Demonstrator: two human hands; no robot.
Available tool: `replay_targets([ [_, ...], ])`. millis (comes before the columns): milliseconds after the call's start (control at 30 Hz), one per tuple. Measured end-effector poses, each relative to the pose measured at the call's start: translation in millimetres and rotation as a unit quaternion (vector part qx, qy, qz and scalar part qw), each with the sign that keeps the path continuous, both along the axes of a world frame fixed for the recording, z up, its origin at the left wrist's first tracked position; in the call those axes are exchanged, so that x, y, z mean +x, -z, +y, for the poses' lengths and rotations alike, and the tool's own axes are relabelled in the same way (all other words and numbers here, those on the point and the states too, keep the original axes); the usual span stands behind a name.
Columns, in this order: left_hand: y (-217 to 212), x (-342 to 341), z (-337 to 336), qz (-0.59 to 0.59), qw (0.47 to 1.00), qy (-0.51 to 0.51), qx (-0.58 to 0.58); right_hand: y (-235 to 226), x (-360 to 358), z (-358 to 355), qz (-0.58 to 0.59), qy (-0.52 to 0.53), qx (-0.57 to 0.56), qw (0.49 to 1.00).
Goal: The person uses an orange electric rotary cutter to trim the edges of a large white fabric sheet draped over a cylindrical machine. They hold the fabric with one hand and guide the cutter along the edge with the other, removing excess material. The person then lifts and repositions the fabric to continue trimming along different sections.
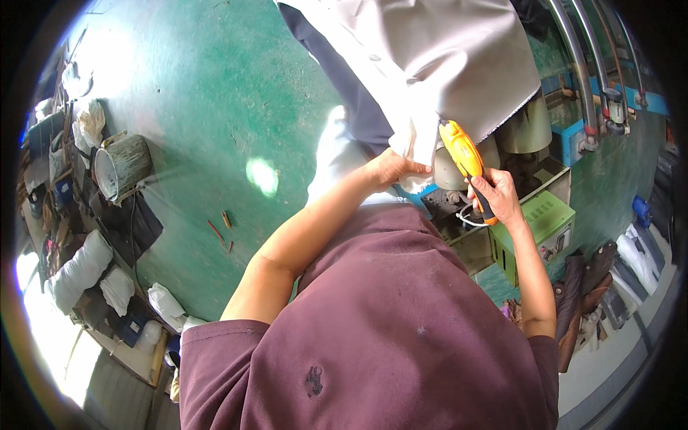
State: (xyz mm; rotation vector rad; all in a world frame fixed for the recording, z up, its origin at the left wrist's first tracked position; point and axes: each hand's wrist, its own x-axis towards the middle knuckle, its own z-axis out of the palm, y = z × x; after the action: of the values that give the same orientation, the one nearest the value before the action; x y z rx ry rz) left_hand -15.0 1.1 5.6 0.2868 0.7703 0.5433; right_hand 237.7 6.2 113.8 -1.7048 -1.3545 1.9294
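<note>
My left hand (394, 168) is closed on the near edge of a large pale sheet (473, 50), which looks like leather or coated fabric. The pinched part hangs as a narrow, folded strip between thumb and fingers. A dark underside (322, 64) shows along the sheet's left side. My right hand (498, 195) grips the black handle of a yellow hand tool (462, 148). Its narrow dark tip points away from me, near the sheet just right of the strip. Whether the tip touches the sheet, I cannot tell. The tool's exact kind is unclear.
Beneath and right of the sheet stand pale cylinders (527, 127) on a machine with metal pipes (573, 57). A green box (543, 223) sits beside my right forearm. At left are a grey bucket (123, 168), sacks (80, 269) and small sticks (217, 231) on the green floor (215, 93).
</note>
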Motion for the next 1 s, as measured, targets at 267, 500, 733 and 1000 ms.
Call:
replay_targets([
  [267, 1, -4, -4, -0.006, 1.000, 0.007, -0.007, -2, -10, 8, -0.010, -0.006, 0.021, 1.000],
  [500, 15, -4, -11, 0.020, 1.000, 0.014, -0.008, -4, -19, 12, -0.005, 0.018, 0.006, 1.000],
  [733, -3, -12, -8, 0.018, 0.999, 0.038, 0.016, -4, -25, 16, 0.001, 0.038, -0.008, 0.999],
  [1000, -6, -20, -11, 0.025, 0.999, 0.022, 0.012, -3, -34, 26, -0.014, 0.057, -0.018, 0.998],
])
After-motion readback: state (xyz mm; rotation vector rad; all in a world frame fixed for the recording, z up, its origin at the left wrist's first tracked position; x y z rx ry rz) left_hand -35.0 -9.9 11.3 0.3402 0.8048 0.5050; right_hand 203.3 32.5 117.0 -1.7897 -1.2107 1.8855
